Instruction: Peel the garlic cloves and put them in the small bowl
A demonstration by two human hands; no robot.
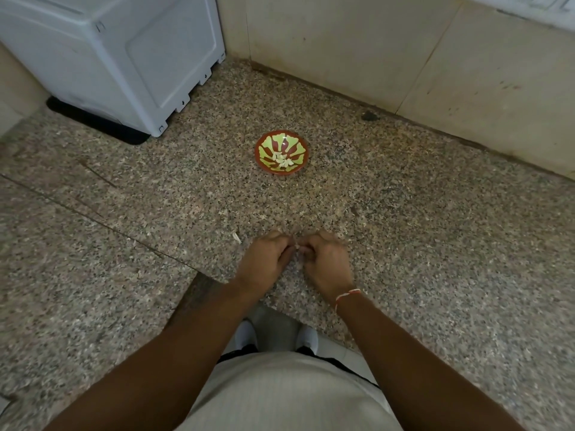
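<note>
A small red bowl (260, 150) with a green pattern sits on the speckled granite counter, and several peeled garlic cloves (282, 161) lie inside it. Nearer to me, my left hand (264, 259) and my right hand (326, 262) are curled together, fingertips meeting. Between them they pinch a small pale garlic clove (297, 247), mostly hidden by the fingers. Both hands hover close to the counter, well in front of the bowl.
A white plastic appliance (118, 51) on a black mat stands at the back left. Beige wall tiles (404, 51) close the back and right. A scrap of garlic skin (237, 237) lies on the counter (435, 244) left of my hands. The counter's front edge runs below my wrists.
</note>
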